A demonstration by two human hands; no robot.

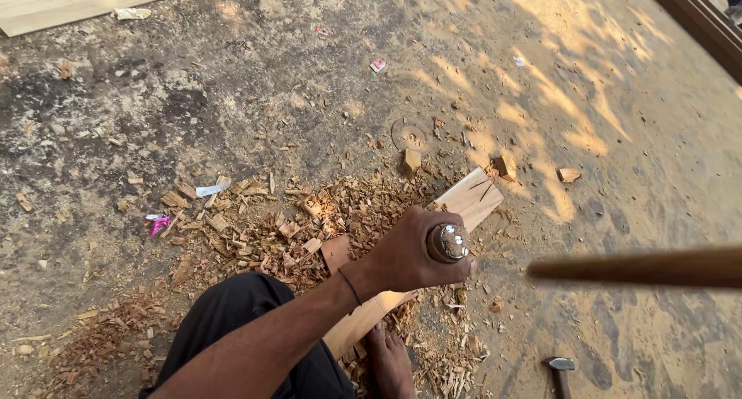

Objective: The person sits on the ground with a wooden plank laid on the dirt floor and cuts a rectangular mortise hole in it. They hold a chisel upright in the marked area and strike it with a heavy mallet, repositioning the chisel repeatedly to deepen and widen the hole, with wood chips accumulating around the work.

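Note:
My left hand (398, 258) is closed around an upright chisel handle (448, 243) with a worn metal-capped top. The chisel stands on a pale wooden plank (473, 198) that lies on the ground; its blade is hidden under the hand. My bare foot (390, 364) rests on the near end of the plank. A brown wooden shaft (641, 267) reaches in level from the right edge, its tip just right of the chisel top. My right hand is out of frame.
Wood chips (270, 237) are heaped left of the plank. Small wood blocks (411, 161) (505, 165) lie beyond it. A hammer (560, 366) rests at the bottom right. A pale board (69, 1) lies top left, and a dark beam (696, 16) top right.

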